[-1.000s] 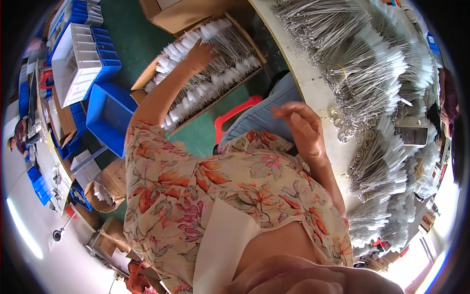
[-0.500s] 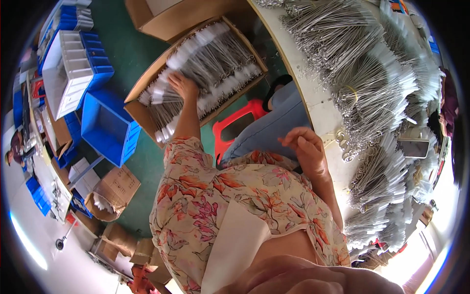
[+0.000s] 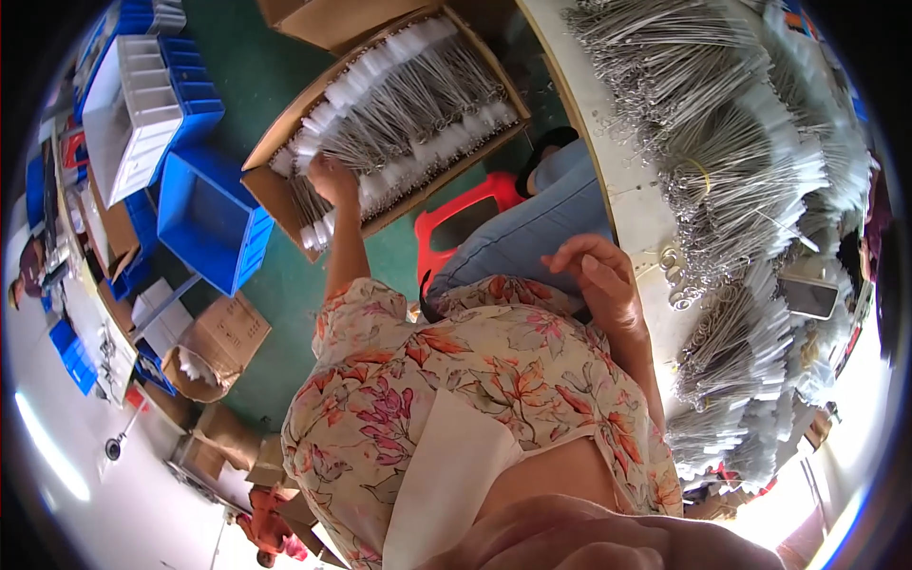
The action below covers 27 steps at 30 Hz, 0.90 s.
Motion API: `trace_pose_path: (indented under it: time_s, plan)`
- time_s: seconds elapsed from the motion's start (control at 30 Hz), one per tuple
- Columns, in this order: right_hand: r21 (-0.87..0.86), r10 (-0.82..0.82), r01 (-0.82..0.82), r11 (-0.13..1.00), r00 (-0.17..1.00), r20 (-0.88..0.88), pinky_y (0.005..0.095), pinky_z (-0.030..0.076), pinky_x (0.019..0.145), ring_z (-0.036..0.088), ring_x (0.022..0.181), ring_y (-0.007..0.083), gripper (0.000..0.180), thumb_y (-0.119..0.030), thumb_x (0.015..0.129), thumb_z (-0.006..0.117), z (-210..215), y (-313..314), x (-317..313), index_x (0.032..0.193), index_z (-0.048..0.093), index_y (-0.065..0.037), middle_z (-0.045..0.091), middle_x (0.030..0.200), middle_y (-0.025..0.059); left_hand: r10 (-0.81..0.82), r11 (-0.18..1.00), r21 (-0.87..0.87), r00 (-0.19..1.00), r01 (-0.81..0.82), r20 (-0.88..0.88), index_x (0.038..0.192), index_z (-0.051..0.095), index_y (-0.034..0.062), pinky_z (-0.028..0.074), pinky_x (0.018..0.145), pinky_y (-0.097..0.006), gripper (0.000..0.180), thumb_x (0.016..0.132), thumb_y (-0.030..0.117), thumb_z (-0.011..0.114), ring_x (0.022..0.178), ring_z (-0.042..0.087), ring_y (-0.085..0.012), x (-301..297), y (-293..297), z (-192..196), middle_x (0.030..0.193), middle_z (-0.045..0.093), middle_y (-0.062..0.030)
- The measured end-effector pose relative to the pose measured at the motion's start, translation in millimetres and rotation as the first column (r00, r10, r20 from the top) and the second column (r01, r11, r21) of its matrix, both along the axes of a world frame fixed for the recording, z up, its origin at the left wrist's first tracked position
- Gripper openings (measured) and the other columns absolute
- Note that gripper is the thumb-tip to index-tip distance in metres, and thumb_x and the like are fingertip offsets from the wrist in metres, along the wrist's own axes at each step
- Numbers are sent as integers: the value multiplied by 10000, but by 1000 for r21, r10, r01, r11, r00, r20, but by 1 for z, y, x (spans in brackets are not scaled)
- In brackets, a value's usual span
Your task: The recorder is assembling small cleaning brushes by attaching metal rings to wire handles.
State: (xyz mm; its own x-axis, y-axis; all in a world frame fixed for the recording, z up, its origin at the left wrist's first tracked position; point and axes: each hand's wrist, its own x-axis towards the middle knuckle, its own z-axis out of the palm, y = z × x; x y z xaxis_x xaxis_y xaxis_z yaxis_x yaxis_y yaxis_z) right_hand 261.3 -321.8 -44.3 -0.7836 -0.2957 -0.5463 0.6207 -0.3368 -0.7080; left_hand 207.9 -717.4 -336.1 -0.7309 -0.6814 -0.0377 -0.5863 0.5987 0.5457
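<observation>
My left hand [image 3: 333, 180] reaches into an open cardboard box [image 3: 268, 201] on the left. It rests on the near left part of the thin wire brushes [image 3: 408, 100] packed inside, which have white bristle ends and metal shafts. Its fingers point down among them and are partly hidden, so I cannot tell whether they grip anything. My right hand [image 3: 604, 283] hovers beside the table edge, above my lap. Its fingers are half bent and apart, with nothing in them. Close by on the table are loose metal rings [image 3: 673, 277] and large heaps of similar wire brushes [image 3: 731, 161].
A red plastic stool [image 3: 439, 233] stands by my leg, near the box. Blue bins [image 3: 211, 228] and a white crate [image 3: 128, 119] are at the left. A phone [image 3: 808, 296] lies on the brushes at the right. Another carton [image 3: 223, 342] sits lower left.
My left hand has shifted left and toward me over the brushes; its fingers, outstretched before, now bend downward. My right hand stays empty, nearly in place. The whole view has shifted slightly.
</observation>
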Motion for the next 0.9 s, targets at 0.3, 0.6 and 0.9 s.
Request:
trace_pose_path:
  time_s: [0.3,0.6,0.9]
  plan:
    - [-39,21,-22,999,999,-35,407,415,916,546,850,183,314,-263,829,573,-2,-1,2,972,550,16,566,867,97,336,484,742,881,-464,331,902,551,-31,503,476,-326,232,829,188,576,584,591,-185,0,-51,-47,682,581,-121]
    - [32,11,-11,999,1000,-6,400,410,914,539,844,184,289,-237,823,570,-3,-6,2,956,558,19,563,870,98,-316,941,71,787,330,530,979,611,-40,503,727,-391,268,808,139,507,855,637,-293,-78,-14,-81,772,641,-183]
    - [113,63,-73,991,994,87,276,408,826,538,893,139,218,-174,816,578,13,10,-4,971,596,-22,590,899,53,-515,610,13,385,792,766,1018,633,63,477,795,-365,323,801,263,502,1012,584,-250,-123,45,-99,1092,605,-133]
